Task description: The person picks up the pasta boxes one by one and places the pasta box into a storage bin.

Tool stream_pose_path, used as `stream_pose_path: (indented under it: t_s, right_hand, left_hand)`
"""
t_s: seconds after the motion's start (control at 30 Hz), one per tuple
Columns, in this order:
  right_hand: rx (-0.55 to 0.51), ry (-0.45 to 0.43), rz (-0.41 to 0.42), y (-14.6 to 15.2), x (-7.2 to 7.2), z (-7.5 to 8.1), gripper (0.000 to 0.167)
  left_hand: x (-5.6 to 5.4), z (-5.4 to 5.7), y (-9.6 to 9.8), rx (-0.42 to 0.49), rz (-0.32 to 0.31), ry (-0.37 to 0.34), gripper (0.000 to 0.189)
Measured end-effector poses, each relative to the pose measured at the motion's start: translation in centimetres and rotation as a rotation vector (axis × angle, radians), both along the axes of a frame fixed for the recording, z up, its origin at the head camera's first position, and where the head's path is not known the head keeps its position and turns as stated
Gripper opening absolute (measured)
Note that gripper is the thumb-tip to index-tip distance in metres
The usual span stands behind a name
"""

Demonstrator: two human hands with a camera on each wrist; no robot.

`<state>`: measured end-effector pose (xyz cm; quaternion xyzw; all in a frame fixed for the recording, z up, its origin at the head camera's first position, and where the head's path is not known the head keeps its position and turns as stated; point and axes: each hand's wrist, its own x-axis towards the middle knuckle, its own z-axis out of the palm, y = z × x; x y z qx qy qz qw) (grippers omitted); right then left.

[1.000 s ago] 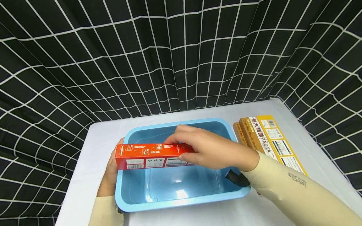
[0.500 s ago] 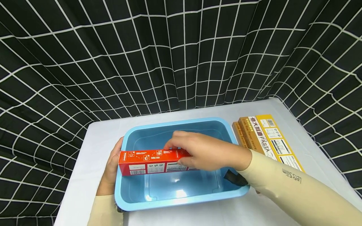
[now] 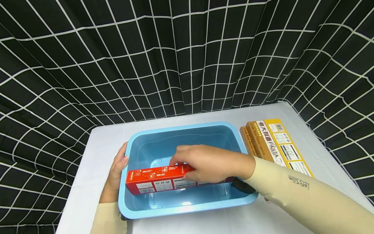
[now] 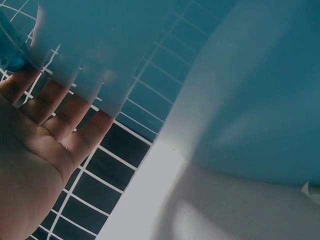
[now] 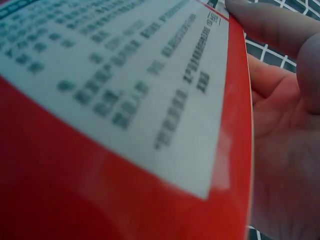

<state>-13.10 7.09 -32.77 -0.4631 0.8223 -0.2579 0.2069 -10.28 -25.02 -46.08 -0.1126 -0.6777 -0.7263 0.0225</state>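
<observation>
My right hand (image 3: 201,162) pinches a long red food box (image 3: 146,175) from above, thumb on the near side and fingers over the far edge. The box lies lengthwise inside a light blue plastic tub (image 3: 187,209), its right part hidden by my hand. In the right wrist view, the red box (image 5: 125,180) shows a white printed panel close to the camera, beside the palm. My left hand (image 3: 115,174) rests against the tub's left side, thumb at the rim. The left wrist view shows its fingers straight along the tub's wall (image 4: 250,100).
Yellow and brown pasta boxes (image 3: 277,146) lie to the right of the tub, partly behind my right forearm. A white-covered table (image 3: 79,195) carries everything. Black curtain (image 3: 146,65) with a white grid stands at the back and sides.
My right hand has lowered the red box deeper into the tub and a little nearer to me. My left hand's thumb has come onto the rim. The pasta boxes stay put.
</observation>
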Motion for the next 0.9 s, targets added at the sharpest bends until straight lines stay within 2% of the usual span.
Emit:
stream_pose_path:
  t_s: [0.23, 0.53, 0.9]
  right_hand:
    - [0.056, -0.029, 0.034, -0.3, 0.2, -0.2, 0.038]
    - [0.069, -0.034, 0.056, -0.5, 0.2, -0.5, 0.038]
    - [0.091, -0.069, 0.037, -0.9, -0.1, -1.4, 0.037]
  left_hand:
    - [-0.1, -0.3, -0.1, 0.001, 0.003, -0.008, 0.063]
    - [-0.2, -0.3, -0.2, -0.007, 0.003, 0.005, 0.063]
    - [-0.1, -0.5, -0.3, -0.005, 0.005, 0.004, 0.063]
